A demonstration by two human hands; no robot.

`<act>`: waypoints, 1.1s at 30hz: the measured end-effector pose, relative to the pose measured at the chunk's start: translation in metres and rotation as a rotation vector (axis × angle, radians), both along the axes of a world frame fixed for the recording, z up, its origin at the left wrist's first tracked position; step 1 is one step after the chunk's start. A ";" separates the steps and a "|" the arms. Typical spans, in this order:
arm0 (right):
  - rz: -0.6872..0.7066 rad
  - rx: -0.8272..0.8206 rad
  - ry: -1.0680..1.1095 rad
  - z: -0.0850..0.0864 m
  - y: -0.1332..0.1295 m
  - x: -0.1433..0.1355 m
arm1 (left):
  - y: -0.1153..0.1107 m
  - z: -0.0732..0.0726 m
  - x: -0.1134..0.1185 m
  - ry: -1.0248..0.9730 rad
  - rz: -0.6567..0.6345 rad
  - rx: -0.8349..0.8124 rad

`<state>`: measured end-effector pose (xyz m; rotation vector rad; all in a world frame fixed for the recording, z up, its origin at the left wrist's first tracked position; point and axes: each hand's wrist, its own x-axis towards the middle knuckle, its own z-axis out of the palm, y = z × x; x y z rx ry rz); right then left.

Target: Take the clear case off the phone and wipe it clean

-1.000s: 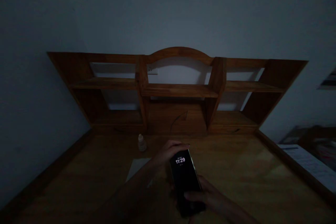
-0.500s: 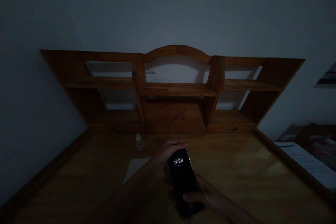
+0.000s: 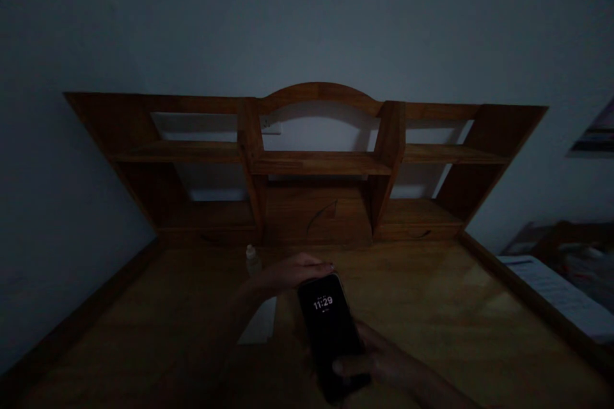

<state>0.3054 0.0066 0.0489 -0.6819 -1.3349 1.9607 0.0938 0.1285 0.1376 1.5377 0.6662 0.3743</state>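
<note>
A dark smartphone (image 3: 330, 335), its screen reading 11:29, is tilted above the desk, top edge away from me. My right hand (image 3: 367, 358) grips its lower part, thumb lying across the screen and fingers partly hidden behind it. At the phone's top edge, my left hand (image 3: 298, 270) lies with its fingers stretched along that edge, seemingly touching it; its thumb and palm are hidden. Partly behind my left forearm, a white sheet of paper (image 3: 261, 324) lies on the desk. A small pale bottle (image 3: 252, 259) stands upright just beyond my left wrist.
The wooden desk (image 3: 432, 307) spreads beneath both hands in dim light. A wooden shelf unit (image 3: 321, 163) rises along its back edge against the wall. A wall socket (image 3: 271, 126) shows through the shelf. Past the desk's right edge lie printed papers (image 3: 551, 294).
My left hand has shifted slightly left along the phone's top, its forearm now covering more of the bottle and a different part of the paper. The phone's top has dipped slightly. The view has turned slightly.
</note>
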 end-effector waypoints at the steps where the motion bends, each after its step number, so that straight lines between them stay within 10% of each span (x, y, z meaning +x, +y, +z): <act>1: 0.005 -0.002 0.001 0.000 0.000 0.000 | -0.001 0.003 0.000 0.008 -0.032 0.033; 18: 0.037 0.031 -0.083 -0.004 -0.002 0.001 | -0.009 0.023 0.002 0.115 -0.108 0.267; 33: -0.005 0.001 -0.042 -0.008 0.001 0.002 | 0.008 0.005 -0.004 0.060 -0.067 0.137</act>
